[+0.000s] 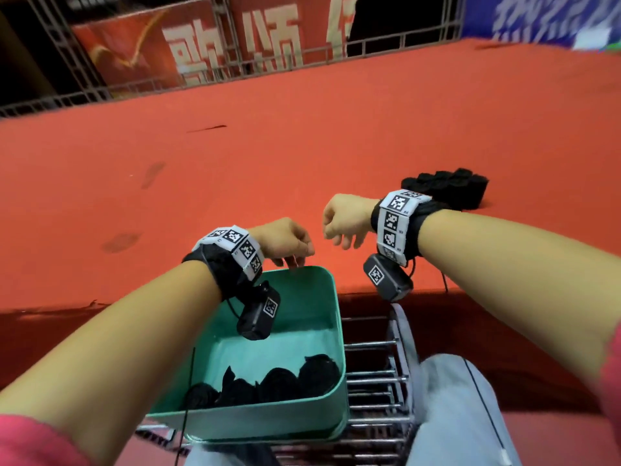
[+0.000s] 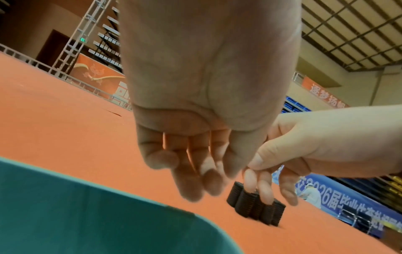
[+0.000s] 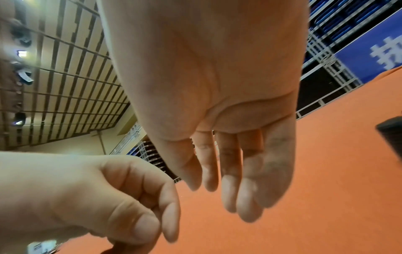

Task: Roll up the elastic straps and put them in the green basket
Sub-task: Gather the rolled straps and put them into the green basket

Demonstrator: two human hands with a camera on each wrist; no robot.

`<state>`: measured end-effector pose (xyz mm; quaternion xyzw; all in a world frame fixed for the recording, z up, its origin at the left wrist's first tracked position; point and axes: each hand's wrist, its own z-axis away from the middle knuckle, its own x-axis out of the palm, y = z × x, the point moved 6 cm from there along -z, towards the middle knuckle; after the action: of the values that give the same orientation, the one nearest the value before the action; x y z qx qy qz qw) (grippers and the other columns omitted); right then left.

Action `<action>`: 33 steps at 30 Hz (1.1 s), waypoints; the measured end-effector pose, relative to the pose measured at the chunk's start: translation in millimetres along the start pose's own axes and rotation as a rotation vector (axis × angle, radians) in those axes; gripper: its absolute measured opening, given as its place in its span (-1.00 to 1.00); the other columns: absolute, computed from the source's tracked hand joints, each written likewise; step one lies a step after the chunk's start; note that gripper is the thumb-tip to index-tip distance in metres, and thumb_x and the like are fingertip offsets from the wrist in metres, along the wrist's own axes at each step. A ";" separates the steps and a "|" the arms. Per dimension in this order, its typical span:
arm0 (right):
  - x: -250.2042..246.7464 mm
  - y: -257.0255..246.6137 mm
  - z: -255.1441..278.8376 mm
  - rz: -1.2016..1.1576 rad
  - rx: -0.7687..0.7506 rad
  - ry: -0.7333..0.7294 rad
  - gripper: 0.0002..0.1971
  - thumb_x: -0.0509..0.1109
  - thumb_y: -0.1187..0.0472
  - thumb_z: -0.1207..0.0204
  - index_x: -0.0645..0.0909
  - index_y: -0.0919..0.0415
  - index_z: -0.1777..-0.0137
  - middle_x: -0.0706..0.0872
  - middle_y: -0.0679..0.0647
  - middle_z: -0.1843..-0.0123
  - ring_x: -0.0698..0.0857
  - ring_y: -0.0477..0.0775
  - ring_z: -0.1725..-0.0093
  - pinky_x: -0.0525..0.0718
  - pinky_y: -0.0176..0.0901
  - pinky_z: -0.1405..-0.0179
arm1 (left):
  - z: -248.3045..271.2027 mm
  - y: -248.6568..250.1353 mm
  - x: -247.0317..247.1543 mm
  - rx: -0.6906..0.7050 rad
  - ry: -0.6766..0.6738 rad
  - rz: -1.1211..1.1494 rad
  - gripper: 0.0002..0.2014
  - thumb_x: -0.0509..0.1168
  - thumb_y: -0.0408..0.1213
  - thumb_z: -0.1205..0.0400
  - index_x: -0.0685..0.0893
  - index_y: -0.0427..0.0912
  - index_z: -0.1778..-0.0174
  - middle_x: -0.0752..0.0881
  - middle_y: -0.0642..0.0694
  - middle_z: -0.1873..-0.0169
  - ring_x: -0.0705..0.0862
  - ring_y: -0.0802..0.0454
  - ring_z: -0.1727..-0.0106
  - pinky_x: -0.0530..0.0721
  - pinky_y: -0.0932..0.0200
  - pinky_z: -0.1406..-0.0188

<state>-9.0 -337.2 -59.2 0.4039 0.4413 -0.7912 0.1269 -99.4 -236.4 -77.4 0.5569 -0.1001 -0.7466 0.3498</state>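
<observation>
Fingers (image 2: 191, 182) of the left hand (image 1: 285, 242) hang loose and empty above the far rim of the green basket (image 1: 322, 413); the right hand (image 1: 349, 218), likewise slack, hovers beside it. Rolled straps (image 1: 279, 381) lie inside; unrolled straps (image 1: 450, 188) sit on the red desk (image 1: 302, 146).

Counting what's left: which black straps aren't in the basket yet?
The straps on the red carpet, beyond the right hand; the other rolls lie inside the green basket.
</observation>
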 end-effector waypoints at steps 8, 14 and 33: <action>-76.9 112.5 1.4 -0.063 0.077 0.283 -0.88 0.35 0.34 -0.53 0.68 0.27 0.00 0.82 0.25 0.13 0.80 0.15 0.27 0.84 0.01 0.35 | -78.6 75.8 14.4 0.070 0.168 0.079 -0.83 0.32 -0.43 -0.62 0.66 -0.22 -0.11 0.68 -0.17 0.17 0.64 -0.05 0.19 0.57 0.20 0.47; -117.1 196.0 -17.6 -0.088 0.155 0.410 -0.71 0.35 0.36 -0.50 0.67 0.22 -0.21 0.77 0.19 -0.10 0.79 0.21 0.12 0.84 0.05 0.21 | -147.6 104.5 33.7 0.062 0.207 0.226 -0.72 0.34 -0.42 -0.63 0.62 -0.23 -0.26 0.59 -0.06 0.17 0.57 -0.06 0.16 0.58 0.16 0.41; -131.5 315.6 -93.7 0.279 0.224 0.530 -0.41 0.32 0.25 -0.51 0.42 0.06 -0.58 0.29 0.06 -0.62 0.42 0.36 -0.42 0.54 0.16 -0.25 | -308.0 147.7 95.1 0.155 0.137 0.023 -0.08 0.31 -0.13 -0.33 0.25 0.00 -0.71 0.47 -0.28 -0.44 0.59 -0.17 -0.37 0.57 0.01 -0.37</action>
<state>300.7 -465.1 -175.0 0.6641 0.3096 -0.6770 0.0695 226.1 -331.4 -181.0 0.6310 -0.1399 -0.6927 0.3201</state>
